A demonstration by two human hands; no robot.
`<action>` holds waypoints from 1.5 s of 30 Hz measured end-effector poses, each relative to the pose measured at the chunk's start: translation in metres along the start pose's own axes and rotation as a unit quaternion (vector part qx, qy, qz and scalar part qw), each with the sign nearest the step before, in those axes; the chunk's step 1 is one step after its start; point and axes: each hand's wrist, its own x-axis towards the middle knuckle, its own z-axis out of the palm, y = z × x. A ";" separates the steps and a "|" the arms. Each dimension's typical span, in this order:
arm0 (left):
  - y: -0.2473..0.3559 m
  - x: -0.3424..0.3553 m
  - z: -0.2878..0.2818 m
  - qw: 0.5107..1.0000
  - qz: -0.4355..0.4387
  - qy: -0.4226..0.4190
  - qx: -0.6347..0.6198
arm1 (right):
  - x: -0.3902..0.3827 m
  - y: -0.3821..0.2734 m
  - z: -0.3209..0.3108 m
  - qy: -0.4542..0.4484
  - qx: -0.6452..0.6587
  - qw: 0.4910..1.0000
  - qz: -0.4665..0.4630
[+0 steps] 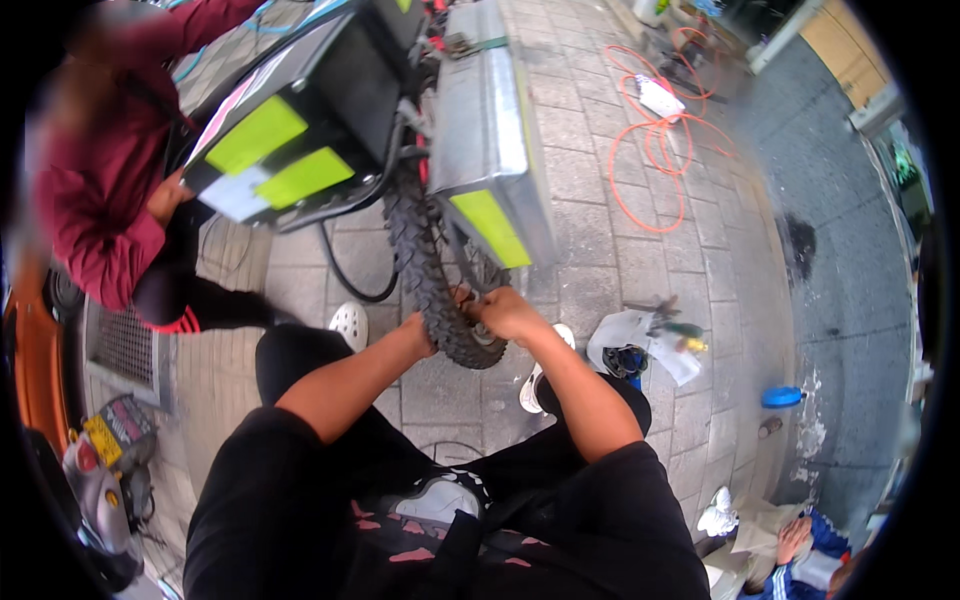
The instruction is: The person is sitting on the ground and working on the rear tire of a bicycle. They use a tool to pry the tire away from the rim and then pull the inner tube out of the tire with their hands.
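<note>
A bicycle wheel with a knobby black tire point(420, 270) stands upright between my knees. My left hand point(422, 335) is at the tire's left side, and its fingers are hidden behind the tire. On the other side my right hand point(508, 315) is closed near the middle of the wheel, fingers bent together. What it pinches is too small and covered to make out. A grey metal box point(480, 130) with a yellow-green patch hangs right of the wheel. To the left hangs a dark box point(290, 130) with similar patches.
A person in a maroon top point(100, 210) stands at the left, a hand on the dark box. An orange hose point(615, 180) lies coiled on the paving. Right of my knee are tools on white sheeting point(625, 335), and further right a blue round object point(782, 397). Another person's hands point(795, 540) show lower right.
</note>
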 end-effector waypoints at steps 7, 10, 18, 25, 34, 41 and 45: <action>0.037 -0.037 0.009 0.911 -0.066 0.071 -0.400 | -0.016 -0.030 0.029 0.066 0.331 0.930 0.144; 0.031 -0.041 0.004 0.899 -0.027 0.043 -0.435 | -0.014 -0.031 0.034 0.123 0.342 0.925 0.113; 0.056 -0.072 -0.010 0.894 -0.093 0.299 -0.320 | -0.011 0.017 0.004 0.102 0.386 0.913 -0.084; 0.137 -0.140 -0.072 0.904 0.210 0.278 -0.249 | 0.012 0.059 -0.003 0.038 0.474 0.876 0.079; 0.156 -0.149 -0.087 0.936 0.225 0.209 -0.171 | 0.091 0.118 0.006 0.085 -0.050 0.988 0.118; 0.160 -0.153 -0.088 0.936 0.218 0.193 -0.198 | 0.103 0.168 -0.004 0.032 -0.130 0.969 -0.208; 0.152 -0.154 -0.092 0.933 0.212 0.201 -0.209 | 0.085 0.128 0.022 -0.010 0.049 0.998 -0.031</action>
